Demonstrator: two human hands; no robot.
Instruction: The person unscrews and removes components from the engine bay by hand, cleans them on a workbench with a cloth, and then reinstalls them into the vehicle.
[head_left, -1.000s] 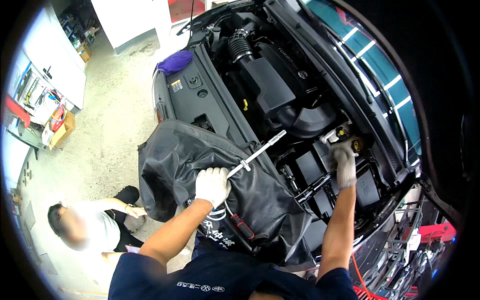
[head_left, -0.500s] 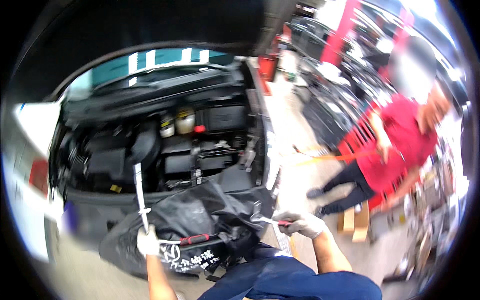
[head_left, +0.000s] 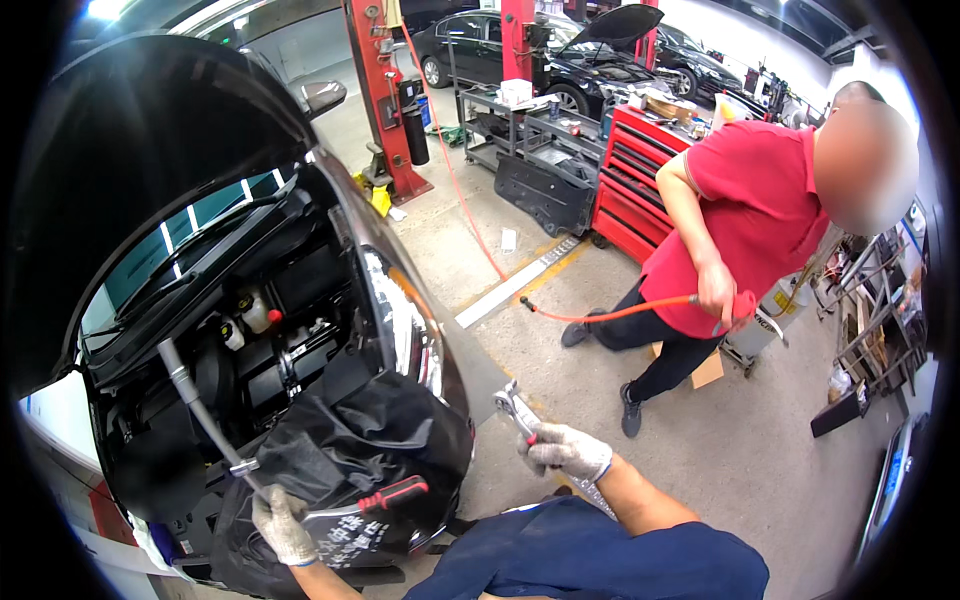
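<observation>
My left hand [head_left: 284, 526], in a whitish glove, is closed round the lower end of a long metal extension bar [head_left: 205, 415]. The bar slants up over the engine bay, with a collar just above my fingers. Beside this hand, a red-and-black tool handle [head_left: 393, 492] on a metal shaft points right; I cannot tell whether my fingers grip it too. My gloved right hand [head_left: 570, 452] is closed on a ratchet wrench [head_left: 515, 408], its metal head up and some red showing at the grip. Under my left hand, a black fender cover [head_left: 335, 440] drapes the car's front.
The engine bay [head_left: 270, 350] lies under a raised hood [head_left: 160, 190]. At right, a person in a red shirt [head_left: 745, 190] holds an orange hose [head_left: 620, 308]. Behind stand a red tool chest [head_left: 635, 190], a grey cart [head_left: 535, 135] and a red lift post [head_left: 385, 110].
My view has swung right, so the car sits further left. My right hand has raised the ratchet wrench, now beyond the cover's edge. The person in red has come closer in view.
</observation>
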